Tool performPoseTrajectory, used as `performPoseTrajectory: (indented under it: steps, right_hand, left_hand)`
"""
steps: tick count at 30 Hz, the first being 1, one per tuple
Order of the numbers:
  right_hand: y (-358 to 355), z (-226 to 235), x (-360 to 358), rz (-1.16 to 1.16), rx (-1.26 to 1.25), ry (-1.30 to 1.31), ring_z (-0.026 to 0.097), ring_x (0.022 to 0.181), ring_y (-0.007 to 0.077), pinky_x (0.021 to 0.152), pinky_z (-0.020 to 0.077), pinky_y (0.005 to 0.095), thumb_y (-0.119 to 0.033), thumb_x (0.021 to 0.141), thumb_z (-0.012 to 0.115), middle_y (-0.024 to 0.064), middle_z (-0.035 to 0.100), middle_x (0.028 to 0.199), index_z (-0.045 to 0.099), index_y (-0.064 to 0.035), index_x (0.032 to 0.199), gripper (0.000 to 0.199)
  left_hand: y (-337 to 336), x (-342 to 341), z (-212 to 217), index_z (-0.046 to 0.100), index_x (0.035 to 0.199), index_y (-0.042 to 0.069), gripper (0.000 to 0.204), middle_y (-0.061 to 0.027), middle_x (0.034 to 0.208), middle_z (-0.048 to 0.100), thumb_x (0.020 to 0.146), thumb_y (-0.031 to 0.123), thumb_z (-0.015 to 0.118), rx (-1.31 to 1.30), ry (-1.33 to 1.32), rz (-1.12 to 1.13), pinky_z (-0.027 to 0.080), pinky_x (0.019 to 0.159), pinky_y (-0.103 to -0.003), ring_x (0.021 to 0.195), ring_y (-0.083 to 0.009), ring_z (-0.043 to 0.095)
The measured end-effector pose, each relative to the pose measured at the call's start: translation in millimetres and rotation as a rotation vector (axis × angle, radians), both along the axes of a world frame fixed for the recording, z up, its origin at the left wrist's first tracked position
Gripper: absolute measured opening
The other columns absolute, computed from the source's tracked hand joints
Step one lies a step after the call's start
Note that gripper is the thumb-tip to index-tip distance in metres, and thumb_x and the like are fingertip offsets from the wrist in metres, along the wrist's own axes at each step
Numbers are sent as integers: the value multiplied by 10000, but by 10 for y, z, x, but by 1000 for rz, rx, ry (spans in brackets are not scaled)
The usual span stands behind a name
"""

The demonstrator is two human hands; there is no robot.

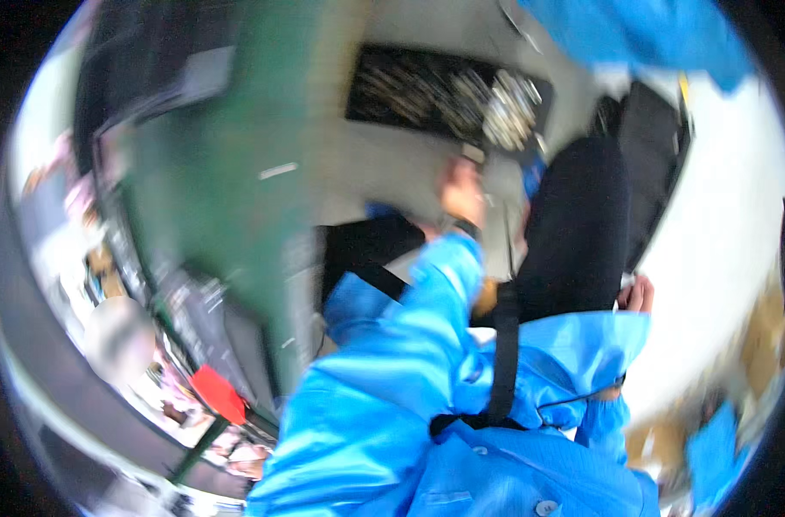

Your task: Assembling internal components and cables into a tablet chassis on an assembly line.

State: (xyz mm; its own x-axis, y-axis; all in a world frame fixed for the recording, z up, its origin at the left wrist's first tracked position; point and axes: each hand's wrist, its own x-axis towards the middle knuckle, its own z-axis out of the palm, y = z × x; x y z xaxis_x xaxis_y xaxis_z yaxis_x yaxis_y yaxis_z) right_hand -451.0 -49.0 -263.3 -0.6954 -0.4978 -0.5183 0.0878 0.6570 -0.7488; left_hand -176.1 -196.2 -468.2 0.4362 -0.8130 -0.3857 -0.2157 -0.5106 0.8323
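Blue jacket [496,474] comes nearest, cut off below, two pale buttons [546,508] showing. Of two hands, the left hand [464,191] reaches to just outside the near edge of one black tray [375,112], toward its right corner. One small piece [472,153] shows at its fingertips; blur hides whether they pinch it, so I cannot tell the grip. Pale, shiny parts [509,110] lie heaped at the tray's right end, with darker streaks of more along to its left edge, too smeared to count. Jacket cloth covers most of the right hand [638,295]; only some fingers show, beside one black-trousered leg [578,224], grip unclear. One pale strip [278,171] lies on the green surface [215,185].
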Motion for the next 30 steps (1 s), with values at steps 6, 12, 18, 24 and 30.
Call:
performPoseTrajectory:
  steps: [6,12,18,24,30]
  right_hand:
    - [-941,683,476,528,-559,-120,590,994,122,850,482,256,-234,1120,470,82,675,1225,503,16,1500,456]
    - [-922,1683,1363,621,-894,-206,648,1087,160,903,532,270,-248,1136,448,137,676,1280,596,62,1372,417]
    - [-683,2113,2095,761,-1089,-281,697,959,164,783,584,258,-162,1106,514,183,722,1145,580,66,1340,333]
    - [-666,2517,2601,892,-1162,-90,711,928,169,799,563,257,-117,1080,569,157,747,1053,649,72,1227,252]
    - [-1090,2742,3172,844,-1109,35,699,880,141,796,542,254,-121,1077,578,133,762,964,673,73,1242,271]
  left_hand:
    - [11,-1199,2485,646,1217,-16,225,-46,954,722,1025,102,649,-412,857,-109,557,715,-245,819,-100,683]
    - [788,-480,3717,633,1179,-27,172,-68,1058,697,1023,44,641,-687,992,-76,574,785,-263,905,-100,669]
    - [1093,113,3997,617,1212,-11,185,-80,1137,704,1031,22,618,-955,1052,86,582,841,-271,1009,-125,690]
    - [1112,592,4196,583,1239,12,235,-71,1144,669,1010,-25,623,-1052,1156,58,577,843,-268,999,-125,674]
    - [1009,856,4264,506,1246,21,438,-124,1273,502,882,-58,737,-1147,411,286,490,963,-334,1146,-209,551]
